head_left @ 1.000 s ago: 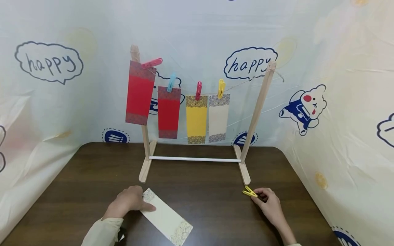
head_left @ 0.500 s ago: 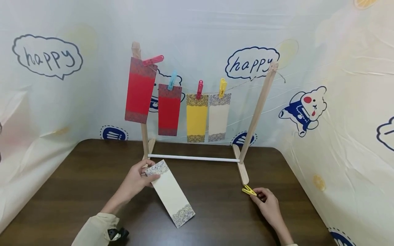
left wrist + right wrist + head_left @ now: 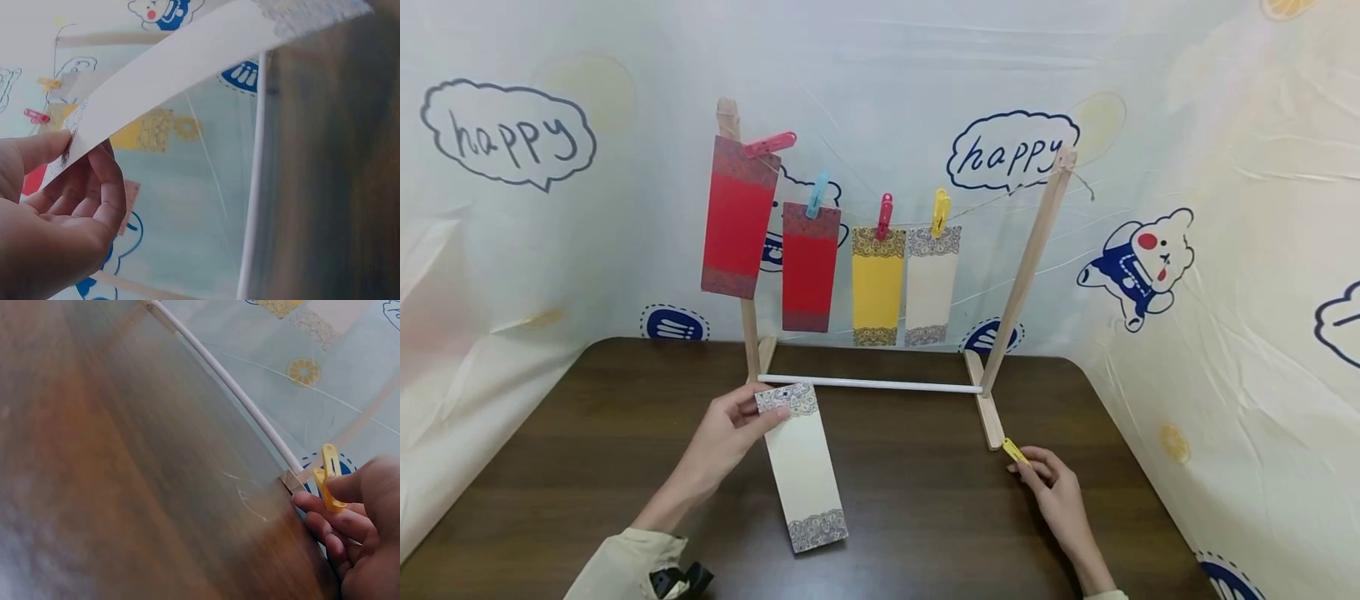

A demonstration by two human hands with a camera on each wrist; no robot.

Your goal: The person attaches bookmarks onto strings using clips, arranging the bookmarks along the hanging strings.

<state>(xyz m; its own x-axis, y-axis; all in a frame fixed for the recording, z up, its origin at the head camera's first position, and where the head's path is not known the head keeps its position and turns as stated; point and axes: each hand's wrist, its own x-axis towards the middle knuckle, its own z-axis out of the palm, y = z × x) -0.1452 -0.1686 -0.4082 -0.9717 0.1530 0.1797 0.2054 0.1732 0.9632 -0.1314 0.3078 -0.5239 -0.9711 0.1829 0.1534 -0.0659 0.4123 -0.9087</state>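
My left hand (image 3: pixel 722 437) pinches a cream envelope (image 3: pixel 805 467) with grey lace-patterned ends by its top left corner, thumb in front and fingers behind. The envelope hangs tilted above the table, in front of the white crossbar. In the left wrist view the envelope (image 3: pixel 156 69) stretches up and right from thumb and fingers. At the right, my right hand (image 3: pixel 1056 492) holds a yellow clothespin (image 3: pixel 1015 451) between thumb and fingers near the stand's right foot. The right wrist view shows the clothespin (image 3: pixel 331 478) between the thumb and forefinger.
A wooden stand (image 3: pixel 1026 275) with a white crossbar (image 3: pixel 880 384) and a string stands at the table's back. From the string hang two red envelopes (image 3: pixel 810 267), a yellow one (image 3: pixel 877 287) and a cream one (image 3: pixel 932 287), each with a clothespin. A patterned curtain surrounds the brown table (image 3: pixel 925 517).
My left hand has lifted the cream envelope off the table, up and forward, and the envelope has turned more upright. In my right hand the yellow clothespin has turned; that hand has barely shifted.
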